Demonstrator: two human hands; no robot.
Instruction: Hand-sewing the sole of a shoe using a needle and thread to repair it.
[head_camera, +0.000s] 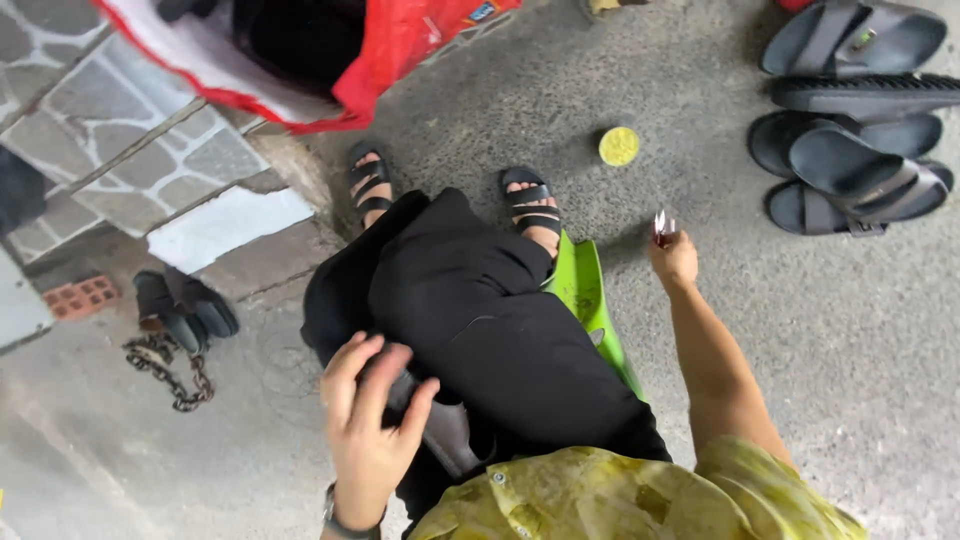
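I look down at my lap in black trousers, seated on a green plastic stool, feet in black sandals. My left hand rests on a dark grey flat object on my left thigh, fingers curled over its top. My right hand is stretched out over the concrete to the right and pinches a small shiny red-and-silver item between its fingertips. What that item is cannot be made out.
A yellow round lid lies on the concrete ahead. Several dark sandals are piled at the upper right. A red and white bag sits at the top left, with stone paving, a rusty chain and dark gloves to the left.
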